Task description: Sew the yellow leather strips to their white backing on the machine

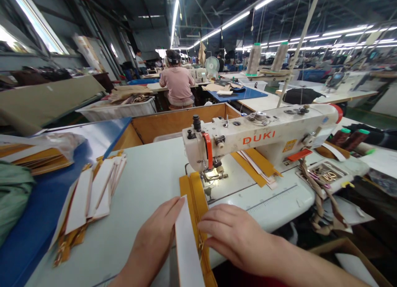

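My left hand (156,233) pinches the edge of a long white-faced strip (187,247) at the table's front, fingers pressed together. Against its right side runs a mustard strip (194,196) with a fold or seam along its length; a bit of gold-coloured metal shows lower down on it. My right hand (237,235) has its curled fingers on that mustard strip's right edge, the thumb hidden. Just beyond both hands is the lit needle area (214,175) of a white sewing machine (235,134). The mustard strip's far end lies left of the presser foot.
Left on the table lies a stack of white and mustard strips (91,196). More mustard pieces (252,165) rest under the machine arm. A tray of metal rings (328,173) sits at right, with tan straps (319,204) hanging nearby. A seated person (177,82) works ahead.
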Action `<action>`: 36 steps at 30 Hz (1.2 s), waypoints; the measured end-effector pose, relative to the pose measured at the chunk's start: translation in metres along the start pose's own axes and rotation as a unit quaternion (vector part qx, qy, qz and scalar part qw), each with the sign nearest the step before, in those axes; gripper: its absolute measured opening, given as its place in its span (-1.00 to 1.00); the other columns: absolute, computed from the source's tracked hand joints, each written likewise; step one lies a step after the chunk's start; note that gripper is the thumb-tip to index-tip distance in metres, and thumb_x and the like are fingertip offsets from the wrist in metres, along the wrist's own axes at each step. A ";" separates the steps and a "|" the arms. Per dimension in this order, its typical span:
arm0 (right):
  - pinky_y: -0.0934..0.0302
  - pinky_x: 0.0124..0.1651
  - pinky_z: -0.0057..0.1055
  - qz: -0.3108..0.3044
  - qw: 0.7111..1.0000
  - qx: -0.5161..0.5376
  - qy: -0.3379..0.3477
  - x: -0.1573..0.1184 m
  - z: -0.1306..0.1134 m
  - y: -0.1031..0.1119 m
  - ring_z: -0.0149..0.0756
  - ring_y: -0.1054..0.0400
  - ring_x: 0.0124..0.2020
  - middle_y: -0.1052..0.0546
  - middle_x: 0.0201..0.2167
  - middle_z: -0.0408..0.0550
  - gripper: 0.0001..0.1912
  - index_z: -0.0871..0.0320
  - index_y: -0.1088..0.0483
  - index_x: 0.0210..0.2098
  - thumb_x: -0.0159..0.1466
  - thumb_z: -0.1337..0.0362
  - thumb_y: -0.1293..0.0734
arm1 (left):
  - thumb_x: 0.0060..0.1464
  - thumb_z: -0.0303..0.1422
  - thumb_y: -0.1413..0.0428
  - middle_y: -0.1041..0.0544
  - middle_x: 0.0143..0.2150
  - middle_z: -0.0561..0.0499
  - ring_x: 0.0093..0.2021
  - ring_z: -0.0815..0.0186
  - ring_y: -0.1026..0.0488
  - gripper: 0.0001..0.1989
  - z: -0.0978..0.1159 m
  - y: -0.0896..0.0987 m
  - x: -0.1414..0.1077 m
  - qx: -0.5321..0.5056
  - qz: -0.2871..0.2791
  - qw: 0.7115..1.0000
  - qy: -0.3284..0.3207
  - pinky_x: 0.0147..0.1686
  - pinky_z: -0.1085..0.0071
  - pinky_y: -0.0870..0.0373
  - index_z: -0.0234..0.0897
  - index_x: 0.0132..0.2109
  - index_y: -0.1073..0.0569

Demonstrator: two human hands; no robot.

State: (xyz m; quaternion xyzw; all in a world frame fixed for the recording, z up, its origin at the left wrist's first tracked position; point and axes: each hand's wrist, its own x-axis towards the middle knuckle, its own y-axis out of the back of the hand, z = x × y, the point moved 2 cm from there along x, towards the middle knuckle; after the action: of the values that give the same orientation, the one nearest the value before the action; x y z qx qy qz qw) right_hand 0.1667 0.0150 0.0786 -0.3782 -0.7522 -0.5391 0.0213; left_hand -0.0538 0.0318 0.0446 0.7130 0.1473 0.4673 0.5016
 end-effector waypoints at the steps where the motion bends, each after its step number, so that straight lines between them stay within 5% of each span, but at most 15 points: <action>1: -0.20 0.13 -0.31 -0.014 1.000 -0.003 -0.020 -0.002 0.006 -0.002 -0.27 -0.32 0.03 -0.48 -0.02 0.07 -0.70 0.24 -0.31 0.08 0.39 0.28 -0.19 | 0.19 -0.42 0.16 -0.57 -0.06 -0.14 -0.09 0.22 -0.53 -0.61 -0.004 -0.003 -0.003 -0.011 -0.003 1.000 0.005 -0.07 0.30 -0.50 -0.33 0.08 -0.39; 7: 0.13 0.36 -0.11 -0.118 0.989 -0.049 -0.072 -0.007 0.049 -0.030 -0.07 0.08 0.37 -0.12 0.34 0.21 -0.30 0.30 -0.11 0.29 0.31 0.03 -0.29 | 0.18 -0.39 0.15 -0.48 0.13 -0.12 0.07 0.19 -0.46 -0.55 -0.023 -0.019 -0.004 -0.048 -0.010 0.997 0.053 0.05 0.23 -0.43 -0.27 0.18 -0.33; 12: 0.09 0.34 -0.13 -0.182 0.980 -0.071 -0.041 0.005 0.063 -0.040 -0.05 -0.06 0.31 -0.19 0.30 0.22 -0.33 0.34 -0.16 0.27 0.34 -0.01 -0.24 | 0.16 -0.45 0.16 -0.39 0.21 -0.20 0.18 0.13 -0.36 -0.51 -0.032 -0.048 0.016 -0.049 -0.015 0.996 0.077 0.12 0.13 -0.37 -0.37 0.22 -0.28; 18: 0.02 0.30 -0.14 -0.183 0.971 -0.153 0.020 0.007 0.057 -0.045 -0.03 -0.12 0.27 -0.30 0.23 0.24 -0.39 0.42 -0.22 0.21 0.37 0.04 -0.20 | 0.10 -0.51 0.17 -0.43 0.18 -0.16 0.20 0.19 -0.35 -0.53 -0.027 -0.078 0.020 -0.064 -0.083 0.994 0.031 0.13 0.19 -0.37 -0.35 0.14 -0.36; 36: 0.09 0.32 -0.07 -0.161 0.970 -0.182 0.022 -0.001 0.051 -0.049 -0.07 0.03 0.33 -0.20 0.29 0.20 -0.39 0.41 -0.13 0.25 0.41 0.05 -0.11 | 0.14 -0.52 0.21 -0.31 0.27 -0.26 0.29 0.16 -0.21 -0.50 -0.023 -0.080 0.012 -0.039 -0.105 0.993 0.020 0.17 0.17 -0.33 -0.46 0.21 -0.27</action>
State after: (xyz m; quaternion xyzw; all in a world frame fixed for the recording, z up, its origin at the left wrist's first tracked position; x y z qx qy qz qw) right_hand 0.1572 0.0501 0.0182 -0.2375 -0.6918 -0.6714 -0.1189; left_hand -0.0457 0.0896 -0.0160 0.6643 0.2133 0.4311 0.5721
